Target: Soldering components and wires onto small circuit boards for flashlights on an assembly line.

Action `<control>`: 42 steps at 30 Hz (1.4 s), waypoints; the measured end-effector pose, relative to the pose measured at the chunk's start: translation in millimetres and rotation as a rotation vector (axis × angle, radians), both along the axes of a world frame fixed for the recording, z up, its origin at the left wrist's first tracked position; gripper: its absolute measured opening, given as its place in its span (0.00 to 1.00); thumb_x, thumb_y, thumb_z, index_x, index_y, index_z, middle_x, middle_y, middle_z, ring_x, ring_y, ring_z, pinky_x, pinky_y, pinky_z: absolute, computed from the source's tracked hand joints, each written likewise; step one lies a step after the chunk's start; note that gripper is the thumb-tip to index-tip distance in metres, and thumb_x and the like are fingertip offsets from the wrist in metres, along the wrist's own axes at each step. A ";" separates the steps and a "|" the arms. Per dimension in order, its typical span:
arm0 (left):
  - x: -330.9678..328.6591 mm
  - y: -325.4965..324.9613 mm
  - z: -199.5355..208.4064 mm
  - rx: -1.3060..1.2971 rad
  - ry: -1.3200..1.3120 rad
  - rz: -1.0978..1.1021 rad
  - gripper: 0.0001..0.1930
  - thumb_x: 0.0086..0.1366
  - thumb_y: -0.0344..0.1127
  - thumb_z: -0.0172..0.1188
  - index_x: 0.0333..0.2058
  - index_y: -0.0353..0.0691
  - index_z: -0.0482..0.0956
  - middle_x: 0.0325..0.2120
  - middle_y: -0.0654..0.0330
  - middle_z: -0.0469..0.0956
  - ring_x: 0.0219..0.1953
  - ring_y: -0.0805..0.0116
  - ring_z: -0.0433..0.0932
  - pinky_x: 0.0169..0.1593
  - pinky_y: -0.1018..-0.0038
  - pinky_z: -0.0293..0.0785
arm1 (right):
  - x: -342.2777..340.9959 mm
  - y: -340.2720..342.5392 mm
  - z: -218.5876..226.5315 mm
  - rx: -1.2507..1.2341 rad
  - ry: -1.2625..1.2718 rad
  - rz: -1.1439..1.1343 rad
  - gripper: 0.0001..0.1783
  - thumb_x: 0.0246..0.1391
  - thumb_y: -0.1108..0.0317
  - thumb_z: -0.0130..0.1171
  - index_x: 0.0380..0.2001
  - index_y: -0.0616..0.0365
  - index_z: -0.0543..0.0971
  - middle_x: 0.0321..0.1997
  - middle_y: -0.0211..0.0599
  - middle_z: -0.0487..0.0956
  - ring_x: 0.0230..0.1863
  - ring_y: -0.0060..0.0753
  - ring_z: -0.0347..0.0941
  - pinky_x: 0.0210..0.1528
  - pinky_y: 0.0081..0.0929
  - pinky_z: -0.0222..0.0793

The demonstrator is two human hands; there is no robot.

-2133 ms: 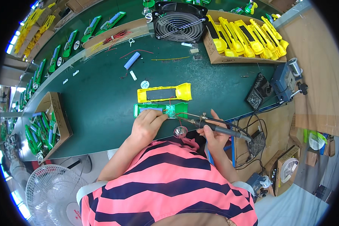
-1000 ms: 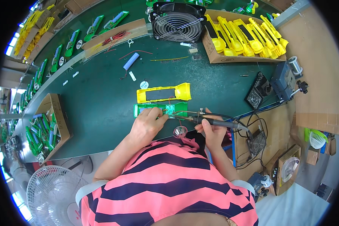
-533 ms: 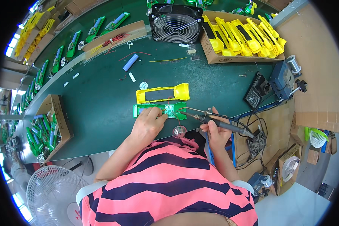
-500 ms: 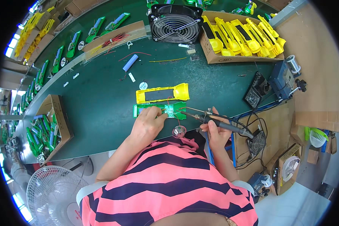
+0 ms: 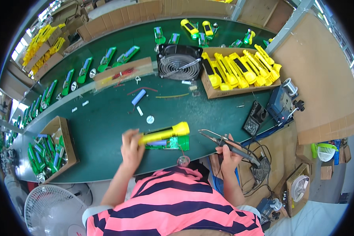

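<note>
Left hand (image 5: 131, 151): grasped cover (image 5: 166, 135) partly over case (image 5: 183, 143), by front edge of worktop (image 5: 96, 151).
Right hand (image 5: 229, 156): held soldering iron (image 5: 242, 153).
Covering: seemed underway; probably called for alignment.

Electronics assembly workshop, seen across a green tabletop (image 5: 102, 126).
Marking the trade are a soldering iron (image 5: 242, 153), a blue electrical unit (image 5: 277, 103), a wire spool (image 5: 290, 87), a cardboard box (image 5: 244, 91) of yellow casings (image 5: 240, 70) and rows of green housings (image 5: 82, 78).
</note>
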State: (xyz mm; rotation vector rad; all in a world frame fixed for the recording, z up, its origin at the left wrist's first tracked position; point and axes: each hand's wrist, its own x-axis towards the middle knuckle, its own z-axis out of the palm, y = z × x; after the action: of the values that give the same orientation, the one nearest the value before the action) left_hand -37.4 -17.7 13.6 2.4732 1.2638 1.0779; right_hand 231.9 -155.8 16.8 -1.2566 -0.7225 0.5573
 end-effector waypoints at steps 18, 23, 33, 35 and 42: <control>87.8 328.9 87.7 -0.031 0.036 0.016 0.22 0.48 0.35 0.63 0.34 0.36 0.59 0.29 0.46 0.68 0.34 0.48 0.70 0.37 0.61 0.66 | 48.6 16.2 23.5 -0.116 -0.084 -0.242 0.15 0.49 0.75 0.51 0.40 0.69 0.66 0.29 0.48 0.76 0.22 0.27 0.73 0.26 0.19 0.70; 136.9 426.3 2.2 -0.301 0.169 0.499 0.28 0.46 0.42 0.64 0.40 0.36 0.59 0.33 0.47 0.73 0.37 0.47 0.74 0.41 0.62 0.71 | 47.6 17.0 18.3 -0.183 -0.010 -0.295 0.16 0.48 0.74 0.53 0.40 0.69 0.66 0.38 0.55 0.74 0.22 0.30 0.75 0.28 0.21 0.72; 214.2 442.4 -4.0 0.596 0.986 -0.560 0.08 0.54 0.32 0.49 0.35 0.44 0.70 0.53 0.58 0.61 0.60 0.62 0.53 0.60 0.62 0.51 | 60.8 24.5 27.1 -0.179 -0.152 -0.362 0.18 0.46 0.69 0.56 0.38 0.69 0.66 0.48 0.61 0.67 0.20 0.30 0.75 0.29 0.23 0.73; 205.0 437.7 14.5 0.507 0.801 -0.500 0.07 0.54 0.30 0.48 0.34 0.42 0.70 0.52 0.57 0.62 0.60 0.60 0.53 0.61 0.62 0.50 | 61.6 45.5 41.9 -0.122 -0.241 -0.270 0.16 0.47 0.68 0.54 0.38 0.68 0.68 0.28 0.49 0.76 0.19 0.29 0.74 0.45 0.36 0.69; 184.9 372.0 132.9 0.327 0.112 -0.413 0.24 0.39 0.24 0.56 0.39 0.37 0.60 0.31 0.49 0.71 0.36 0.48 0.71 0.40 0.62 0.67 | 81.1 124.1 68.2 -0.284 -0.823 -0.175 0.19 0.47 0.74 0.54 0.44 0.60 0.65 0.25 0.36 0.77 0.32 0.32 0.74 0.60 0.48 0.46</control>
State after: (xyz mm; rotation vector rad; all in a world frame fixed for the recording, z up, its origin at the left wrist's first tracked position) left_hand 147.5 354.4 146.5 2.8904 0.5836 1.1152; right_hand 313.0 -31.7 84.9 -1.8173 -1.2223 -0.0349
